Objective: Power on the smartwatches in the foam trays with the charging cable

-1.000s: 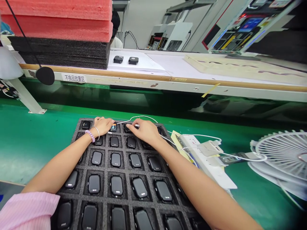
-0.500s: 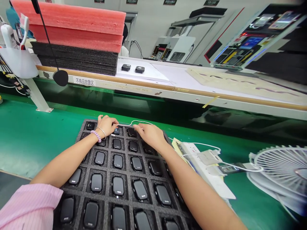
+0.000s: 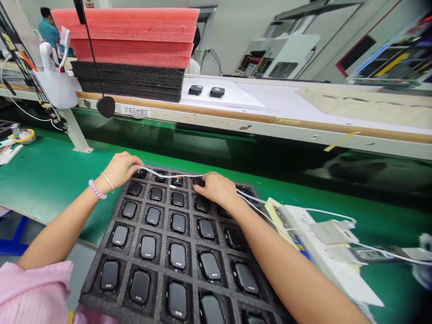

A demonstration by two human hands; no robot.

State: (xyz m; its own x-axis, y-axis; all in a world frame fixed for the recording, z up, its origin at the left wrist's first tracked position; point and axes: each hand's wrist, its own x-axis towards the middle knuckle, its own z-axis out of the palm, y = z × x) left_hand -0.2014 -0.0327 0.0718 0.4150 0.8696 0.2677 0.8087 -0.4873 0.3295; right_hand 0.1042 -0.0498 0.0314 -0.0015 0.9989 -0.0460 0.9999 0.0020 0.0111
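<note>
A dark foam tray (image 3: pixel 162 243) holds several rows of black smartwatches (image 3: pixel 177 255) in square pockets. At its far left corner, my left hand (image 3: pixel 122 170) pinches one end of a white cable (image 3: pixel 185 176). The cable runs along the tray's far row to my right hand (image 3: pixel 219 189), whose fingers are closed at it above a dark watch. Two watches in the far row, one of them (image 3: pixel 177 181) between my hands, have lit screens. A small white piece (image 3: pixel 173 186) lies just in front of that watch.
On the green table (image 3: pixel 54 180), a white power strip (image 3: pixel 303 225) with plugs and cables stands right of the tray. A raised shelf (image 3: pixel 236 119) crosses behind, bearing red foam blocks (image 3: pixel 135 27) and two small black devices. A person (image 3: pixel 49 29) is at the far left.
My left hand has moved left to the tray's corner, drawing the white cable out across the far row. The view has shifted, uncovering a second lit watch.
</note>
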